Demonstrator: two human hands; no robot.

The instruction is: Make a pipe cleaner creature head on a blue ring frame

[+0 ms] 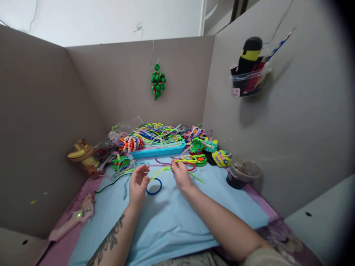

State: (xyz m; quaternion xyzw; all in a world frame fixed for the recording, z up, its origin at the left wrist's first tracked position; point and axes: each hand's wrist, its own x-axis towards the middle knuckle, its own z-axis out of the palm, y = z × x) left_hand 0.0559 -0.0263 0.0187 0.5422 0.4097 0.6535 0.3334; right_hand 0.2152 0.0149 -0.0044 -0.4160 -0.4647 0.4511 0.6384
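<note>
Above the blue cloth, my right hand (181, 175) is closed in a pinch on a few fuzzy pipe cleaners; purple, pink and yellow stems stick out on both sides of the fingertips. My left hand (138, 183) is raised beside it, palm turned inward, fingers loosely bent and apart from the thumb. A yellow pipe cleaner (160, 172) runs between the hands, its end close to my left thumb; whether they touch is unclear. Below that lies a dark blue ring (154, 187). A red loop (191, 167) shows just past my right hand.
A blue tray (159, 150) heaped with colourful pipe cleaners stands at the back. Finished fuzzy figures (221, 158) sit on its right, another (121, 162) on its left. A lidded cup (243, 173) is at right, a pink glue gun (74, 217) at left. Grey panels enclose the table.
</note>
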